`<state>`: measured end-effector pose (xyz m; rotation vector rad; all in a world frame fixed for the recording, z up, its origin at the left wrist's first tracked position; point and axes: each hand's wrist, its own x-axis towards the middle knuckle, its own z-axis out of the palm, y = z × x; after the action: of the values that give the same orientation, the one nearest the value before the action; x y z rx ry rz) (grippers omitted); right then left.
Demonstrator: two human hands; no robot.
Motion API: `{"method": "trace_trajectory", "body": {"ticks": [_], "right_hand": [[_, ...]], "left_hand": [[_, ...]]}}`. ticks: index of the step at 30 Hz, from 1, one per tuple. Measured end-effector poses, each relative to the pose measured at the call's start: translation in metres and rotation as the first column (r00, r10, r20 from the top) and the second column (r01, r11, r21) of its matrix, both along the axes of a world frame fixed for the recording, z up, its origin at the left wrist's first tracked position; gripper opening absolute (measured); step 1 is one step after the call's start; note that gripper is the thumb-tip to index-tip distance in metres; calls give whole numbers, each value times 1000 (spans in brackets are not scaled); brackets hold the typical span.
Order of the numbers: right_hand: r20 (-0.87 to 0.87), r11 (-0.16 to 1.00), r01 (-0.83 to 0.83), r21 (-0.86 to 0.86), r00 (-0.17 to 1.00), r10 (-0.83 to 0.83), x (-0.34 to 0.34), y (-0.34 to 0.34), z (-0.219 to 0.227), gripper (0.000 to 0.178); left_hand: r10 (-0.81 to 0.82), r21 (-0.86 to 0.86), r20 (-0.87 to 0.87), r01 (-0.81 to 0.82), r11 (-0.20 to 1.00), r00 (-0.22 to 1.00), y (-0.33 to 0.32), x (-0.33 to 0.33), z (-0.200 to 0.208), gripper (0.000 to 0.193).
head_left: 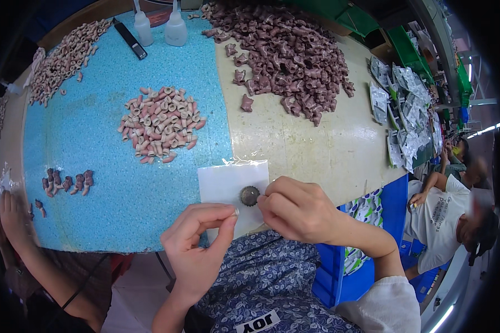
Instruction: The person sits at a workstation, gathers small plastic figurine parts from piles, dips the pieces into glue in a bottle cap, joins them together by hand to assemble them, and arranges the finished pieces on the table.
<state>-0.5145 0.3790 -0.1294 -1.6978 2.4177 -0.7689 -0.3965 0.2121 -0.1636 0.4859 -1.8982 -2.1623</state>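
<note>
Between the thumb and forefinger of my left hand (197, 236) is a small pale piece (236, 212), mostly covered by the fingertips. My right hand (301, 210) is closed, its fingertips pinched together beside a dark, ridged bottle cap (250, 195). Whatever those fingers hold, if anything, is hidden. The cap lies on a white sheet (216, 180) at the table's near edge, with something grey inside it. Beyond my left hand is a heap of small pink-and-cream tubular parts (164, 123) on the blue mat (116, 194).
Brown torso-shaped parts (294, 61) are piled at the back. Two squeeze bottles (175, 30) and a black-handled cutter (130, 39) stand or lie far left of them. Joined brown-and-pink figures (68, 182) lie near another person's hand (14, 219). Silvery bags (403, 105) line the right.
</note>
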Motion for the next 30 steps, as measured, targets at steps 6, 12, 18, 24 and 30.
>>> {"method": "trace_trajectory", "body": {"ticks": [6,12,18,24,30], "right_hand": [[547,937,345,-55,795,-261,10,9,13,12],[801,800,546,-248,580,-147,20,7,11,10],[644,868,398,-296,754,-126,20,4,18,13],[465,884,355,-303,865,-187,33,-4,17,14],[495,862,405,-305,841,-220,41,-13,11,12]], "left_hand": [[27,146,-25,-23,989,999,11,-4,3,17],[-7,269,-68,25,963,998,18,-4,6,16],[40,251,-114,-10,968,993,22,-2,3,18],[114,-110,-265,-147,983,958,30,0,1,20],[163,-249,-326,-251,935,931,34,1,-2,24]]}}
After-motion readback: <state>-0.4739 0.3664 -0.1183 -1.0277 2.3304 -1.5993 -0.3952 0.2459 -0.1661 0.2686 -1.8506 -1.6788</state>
